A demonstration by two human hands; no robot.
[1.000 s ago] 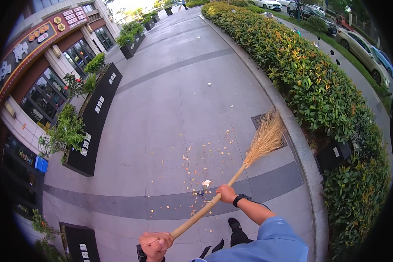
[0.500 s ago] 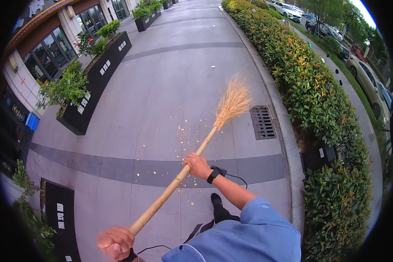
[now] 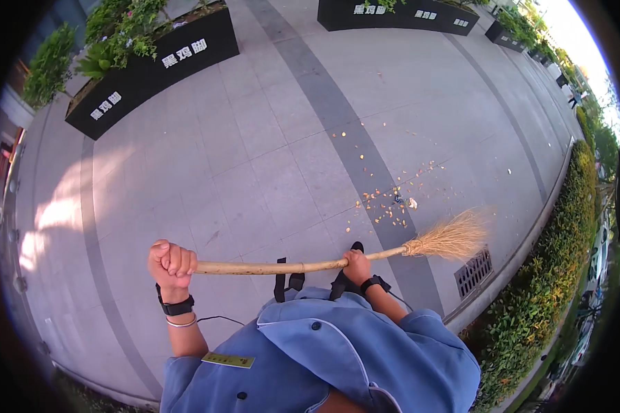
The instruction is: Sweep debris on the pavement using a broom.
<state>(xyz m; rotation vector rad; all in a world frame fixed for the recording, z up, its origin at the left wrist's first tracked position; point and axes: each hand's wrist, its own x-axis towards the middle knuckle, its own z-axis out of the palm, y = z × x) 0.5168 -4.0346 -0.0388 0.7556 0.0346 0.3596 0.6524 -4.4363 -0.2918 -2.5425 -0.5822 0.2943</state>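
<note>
Firmly, the straw broom was gripped by the left hand and right hand, fingers curled, bristles near the drain grate. Scattered leaves risked being lost through it — if flicked rightward.

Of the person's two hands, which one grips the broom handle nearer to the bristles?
The right hand, closed around the broom handle not far from the bristles; the left hand grips the opposite end.
</note>
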